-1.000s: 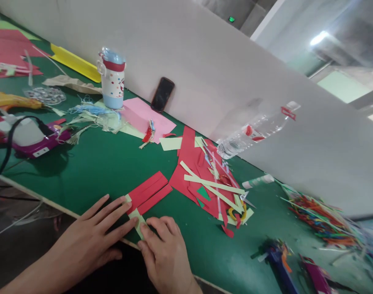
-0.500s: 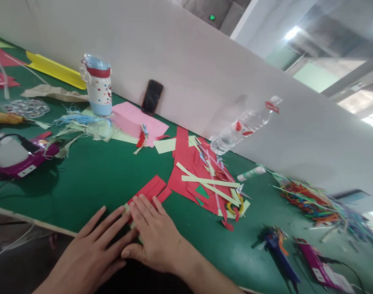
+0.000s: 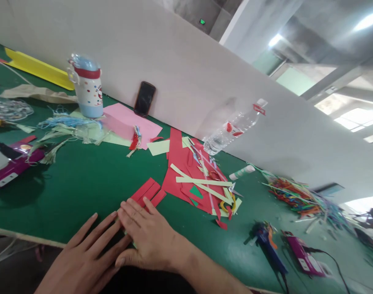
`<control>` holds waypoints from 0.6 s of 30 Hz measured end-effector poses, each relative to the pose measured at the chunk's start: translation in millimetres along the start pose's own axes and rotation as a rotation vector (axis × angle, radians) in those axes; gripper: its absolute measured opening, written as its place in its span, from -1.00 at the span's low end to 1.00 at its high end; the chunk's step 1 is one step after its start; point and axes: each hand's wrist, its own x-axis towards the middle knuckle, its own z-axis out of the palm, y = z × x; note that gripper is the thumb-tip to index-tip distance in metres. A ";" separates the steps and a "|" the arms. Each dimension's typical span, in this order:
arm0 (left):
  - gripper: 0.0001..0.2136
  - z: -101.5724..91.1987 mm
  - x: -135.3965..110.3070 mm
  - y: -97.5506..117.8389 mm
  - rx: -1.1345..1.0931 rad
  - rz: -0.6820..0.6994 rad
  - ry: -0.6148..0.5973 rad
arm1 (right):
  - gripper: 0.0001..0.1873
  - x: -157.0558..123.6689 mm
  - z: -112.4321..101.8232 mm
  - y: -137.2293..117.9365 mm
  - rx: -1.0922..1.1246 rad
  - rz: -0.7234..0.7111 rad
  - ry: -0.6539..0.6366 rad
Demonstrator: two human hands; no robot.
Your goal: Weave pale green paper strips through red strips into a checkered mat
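My left hand [image 3: 86, 251] lies flat on the green table [image 3: 91, 179] near its front edge, fingers stretched out and apart. My right hand [image 3: 148, 237] lies flat beside it, fingers together, pressing down on folded red paper strips [image 3: 148, 191] that stick out past its fingertips. A sliver of pale green paper shows under the right palm. Both hands touch each other at the strips.
A heap of red and pale paper scraps with scissors [image 3: 198, 179] lies just right of the strips. Behind are a pink sheet [image 3: 128, 122], a dotted bottle [image 3: 86, 87], a phone [image 3: 144, 99] and a tipped water bottle [image 3: 232, 130] against the white wall. Glue guns [image 3: 269, 245] lie at right.
My right hand has slid from the table's edge onto the red strips and flattened over them. The view has drifted rightwards. My left hand has stayed flat.
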 end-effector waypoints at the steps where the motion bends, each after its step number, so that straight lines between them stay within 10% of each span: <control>1: -0.63 -0.5 0.7 0.5 -0.001 -0.003 -0.001 | -0.10 1.7 -1.1 4.5 0.004 0.021 -0.025; 8: -0.57 -7.3 5.6 1.1 0.038 0.026 -0.030 | -0.17 5.4 2.4 53.7 -0.072 0.198 -0.014; 18: -0.43 -18.8 5.5 -0.9 0.205 0.138 -0.081 | -0.29 3.4 10.6 50.5 -0.021 0.218 0.089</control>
